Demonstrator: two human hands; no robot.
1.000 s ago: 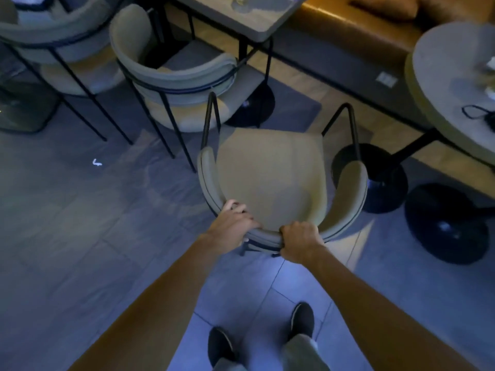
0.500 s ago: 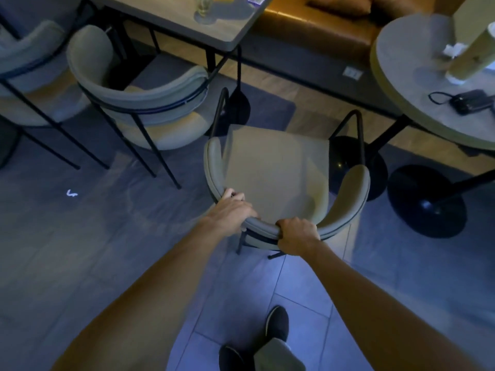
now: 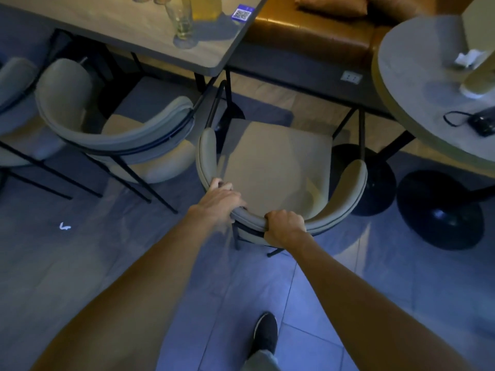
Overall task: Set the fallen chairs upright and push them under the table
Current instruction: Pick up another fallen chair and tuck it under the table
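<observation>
Head view, looking down past two bare forearms. A beige padded chair point(image 3: 270, 167) stood upright on a grey tiled floor point(image 3: 80, 263), just in front of the person. Its seat faced away from them, toward the corner of a rectangular table point(image 3: 128, 30), and was not yet tucked beneath it.

The left hand point(image 3: 221, 199) was wrapped over the top of the curved backrest point(image 3: 356, 183) at its left bend, fingers hooked onto the inner side. The right hand point(image 3: 285, 227) was clenched around the rear middle of the same rail, knuckles up.

A second chair point(image 3: 115, 140) of the same kind stood just to the left, partly under the table. A glass point(image 3: 182, 25) stood on the tabletop above. A round table point(image 3: 417, 84) on a black disc base sat to the right.

The chair's thin black metal legs and slim cushion suggested something light and rigid. It would probably slide easily on tile, though the legs could catch in the tile joints. The padded rail looked soft but firm enough to push on. Both hands on it, spread apart, seemed the sensible hold for steering between the neighbouring chair and the disc base.
</observation>
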